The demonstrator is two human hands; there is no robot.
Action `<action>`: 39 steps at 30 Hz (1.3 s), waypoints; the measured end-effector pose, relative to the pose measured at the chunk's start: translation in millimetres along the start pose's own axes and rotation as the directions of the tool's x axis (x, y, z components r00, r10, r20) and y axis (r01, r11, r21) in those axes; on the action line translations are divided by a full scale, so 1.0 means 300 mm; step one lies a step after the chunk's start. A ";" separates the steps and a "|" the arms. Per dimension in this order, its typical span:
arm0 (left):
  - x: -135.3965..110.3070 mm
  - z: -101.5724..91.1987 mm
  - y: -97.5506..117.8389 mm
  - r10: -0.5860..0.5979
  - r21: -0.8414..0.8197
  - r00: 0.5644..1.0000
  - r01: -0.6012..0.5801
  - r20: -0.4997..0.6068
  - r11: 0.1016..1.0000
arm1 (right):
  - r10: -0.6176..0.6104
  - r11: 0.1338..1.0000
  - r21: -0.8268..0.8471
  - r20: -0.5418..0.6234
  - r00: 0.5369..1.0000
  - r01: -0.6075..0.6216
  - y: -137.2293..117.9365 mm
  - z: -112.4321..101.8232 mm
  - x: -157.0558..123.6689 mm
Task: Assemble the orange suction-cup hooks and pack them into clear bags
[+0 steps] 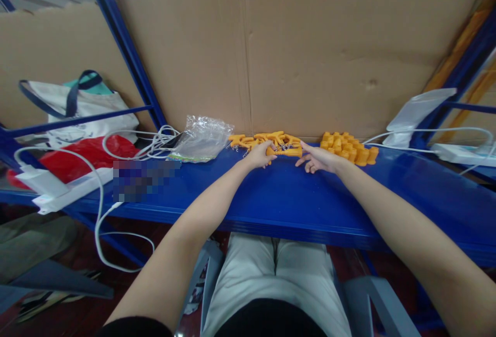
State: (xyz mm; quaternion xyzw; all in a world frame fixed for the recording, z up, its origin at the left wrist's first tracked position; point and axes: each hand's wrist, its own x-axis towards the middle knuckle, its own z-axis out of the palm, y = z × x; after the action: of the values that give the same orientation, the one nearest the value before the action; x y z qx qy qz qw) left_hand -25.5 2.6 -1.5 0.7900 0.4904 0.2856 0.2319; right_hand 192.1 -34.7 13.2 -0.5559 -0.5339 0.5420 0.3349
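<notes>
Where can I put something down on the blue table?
There's a bare patch of table between the left hand, right hand and front edge, and another right of the orange blocks. It's crowded along the back, with the clear bag, orange pieces and blocks, and at the left end, with the power strip and red plastic.

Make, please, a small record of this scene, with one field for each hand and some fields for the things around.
Left hand: grips an orange piece
Right hand: at that piece's right end; grip unclear
Beyond the hands: orange pieces with small chains, heaped
Beyond right wrist: orange blocks, grouped close
Left of heap: clear plastic bag
Surface: blue shelf
Back: brown cardboard
Far left: red bag
</notes>
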 end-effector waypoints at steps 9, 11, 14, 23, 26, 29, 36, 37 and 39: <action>-0.005 -0.007 0.001 -0.005 0.017 1.000 0.005 0.020 1.000 | -0.090 0.995 -0.031 0.033 0.995 0.091 0.032 -0.016 0.015; -0.006 -0.005 0.003 0.006 0.032 1.000 -0.007 0.025 0.999 | -0.074 0.996 -0.037 0.021 0.997 0.075 0.027 -0.010 0.011; -0.006 -0.004 0.003 0.016 0.044 1.000 -0.018 0.027 0.999 | -0.059 0.998 -0.035 0.007 0.998 0.059 0.019 -0.001 0.004; -0.007 -0.005 -0.004 0.060 0.039 0.998 -0.061 0.027 0.997 | -0.039 0.998 -0.045 0.005 0.999 0.039 0.012 0.006 -0.005; -0.010 -0.005 -0.002 0.059 0.040 0.998 -0.060 0.018 0.997 | -0.041 0.998 -0.042 0.011 0.999 0.042 0.011 0.007 -0.004; -0.009 -0.004 -0.003 0.057 0.035 0.998 -0.058 0.011 0.998 | -0.035 0.998 -0.047 0.006 0.999 0.035 0.010 0.008 -0.002; -0.005 -0.006 -0.003 0.059 0.032 0.998 -0.060 0.008 0.998 | -0.109 0.993 -0.039 0.008 0.994 0.109 0.030 -0.011 0.012; -0.004 -0.007 -0.002 0.068 0.041 0.998 -0.068 0.004 0.997 | -0.157 0.986 -0.059 0.007 0.988 0.157 0.037 -0.016 0.020; -0.003 -0.008 -0.002 0.095 0.069 0.995 -0.094 -0.009 0.993 | -0.270 0.950 -0.163 0.003 0.963 0.267 0.053 -0.027 0.043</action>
State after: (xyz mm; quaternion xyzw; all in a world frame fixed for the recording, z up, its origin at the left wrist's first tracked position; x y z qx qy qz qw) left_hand -27.9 2.4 -0.3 0.8180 0.4634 0.2842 0.1881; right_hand 201.4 -23.9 -3.6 -0.5090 -0.6435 0.4406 0.3644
